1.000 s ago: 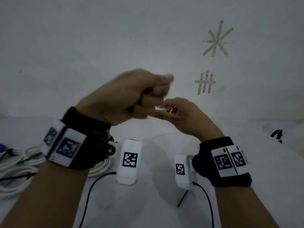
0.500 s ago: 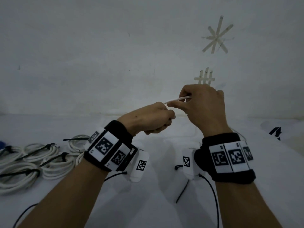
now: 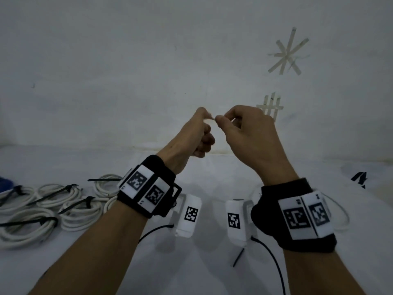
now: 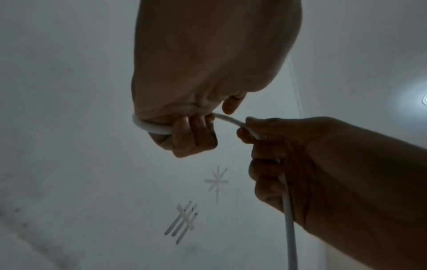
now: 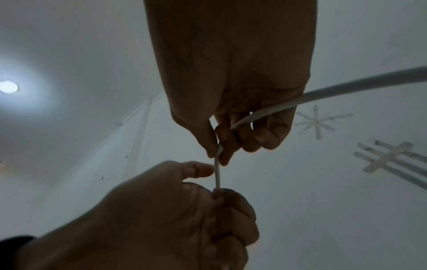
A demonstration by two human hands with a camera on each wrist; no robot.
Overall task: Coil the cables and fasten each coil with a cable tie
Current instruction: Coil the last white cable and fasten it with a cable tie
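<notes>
Left wrist view alone shows cable (image 4: 152,128) looping left hand (image 4: 208,82).

The room is dim and gray, a round lamp (image 5: 9,86) glows up high, both wrist views show dark, soft hands, and the edges of every view look bent.

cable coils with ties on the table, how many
5, all at the left: far-left coil, middle coil, back coil, front coil, near coil. The left arm may hide more.
</notes>
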